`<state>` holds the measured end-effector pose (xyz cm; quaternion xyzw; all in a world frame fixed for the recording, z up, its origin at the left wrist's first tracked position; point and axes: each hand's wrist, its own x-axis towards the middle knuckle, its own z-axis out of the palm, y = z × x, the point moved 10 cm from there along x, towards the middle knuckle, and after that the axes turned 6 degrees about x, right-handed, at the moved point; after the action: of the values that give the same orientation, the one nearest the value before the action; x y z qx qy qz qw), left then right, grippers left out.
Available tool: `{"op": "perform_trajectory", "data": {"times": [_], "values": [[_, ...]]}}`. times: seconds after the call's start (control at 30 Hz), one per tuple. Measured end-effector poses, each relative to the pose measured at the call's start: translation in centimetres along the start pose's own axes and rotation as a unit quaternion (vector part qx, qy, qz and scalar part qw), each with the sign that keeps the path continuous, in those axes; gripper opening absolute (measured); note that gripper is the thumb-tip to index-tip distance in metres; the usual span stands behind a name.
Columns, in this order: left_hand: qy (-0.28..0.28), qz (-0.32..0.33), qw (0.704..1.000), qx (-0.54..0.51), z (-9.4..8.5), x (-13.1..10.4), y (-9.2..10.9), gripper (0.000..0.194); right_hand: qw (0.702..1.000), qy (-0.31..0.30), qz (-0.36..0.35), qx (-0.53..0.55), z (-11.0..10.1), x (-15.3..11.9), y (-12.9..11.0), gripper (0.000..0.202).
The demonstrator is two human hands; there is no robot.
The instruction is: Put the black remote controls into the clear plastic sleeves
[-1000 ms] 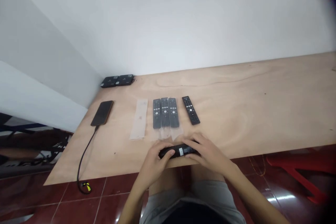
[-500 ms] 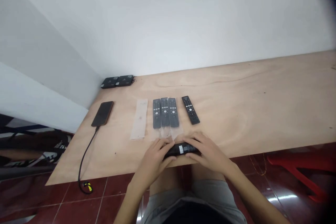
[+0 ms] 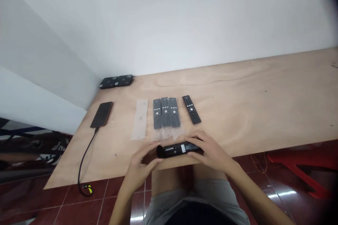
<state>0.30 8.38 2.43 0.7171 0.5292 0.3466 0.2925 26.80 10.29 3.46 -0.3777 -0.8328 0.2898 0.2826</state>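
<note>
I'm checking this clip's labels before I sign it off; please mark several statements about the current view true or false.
1. The right hand holds a black remote with its back facing up. True.
2. The held remote's battery compartment is covered. False: it is open.
3. Three sleeved remotes lie side by side. True.
4. The unsleeved remote on the table lies left of the sleeved ones. False: it lies to their right.
5. The phone has nothing plugged in. False: a black cable is attached.
6. Two black boxes sit near the wall. True.
</note>
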Motion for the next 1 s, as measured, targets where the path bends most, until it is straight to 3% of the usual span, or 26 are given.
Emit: {"op": "perform_trajectory", "data": {"times": [0.2,0.33,0.43,0.67,0.9,1.0], "values": [[-0.001,0.008,1.000,-0.011,1.5,0.8,1.5,0.054,1.000,-0.005,-0.001,0.005,0.1,0.0,0.0,0.047],[-0.019,0.087,0.995,0.044,3.4,1.9,4.5,0.033,1.000,-0.007,-0.003,0.009,0.1,0.0,-0.2,0.046],[-0.015,0.115,0.990,0.080,4.4,2.3,5.5,0.029,1.000,-0.010,-0.014,0.008,0.0,0.0,-0.5,0.046],[-0.004,0.140,0.988,0.068,5.3,2.3,5.8,0.028,0.999,-0.016,-0.028,0.018,-0.1,0.2,-0.7,0.046],[-0.011,0.122,0.989,0.083,5.8,2.3,5.8,0.034,0.999,-0.021,-0.016,0.048,0.2,0.0,-0.1,0.055],[-0.003,0.099,0.991,0.089,4.7,2.2,5.6,0.035,0.997,-0.004,-0.017,0.080,-0.3,-0.3,0.3,0.047]]}}
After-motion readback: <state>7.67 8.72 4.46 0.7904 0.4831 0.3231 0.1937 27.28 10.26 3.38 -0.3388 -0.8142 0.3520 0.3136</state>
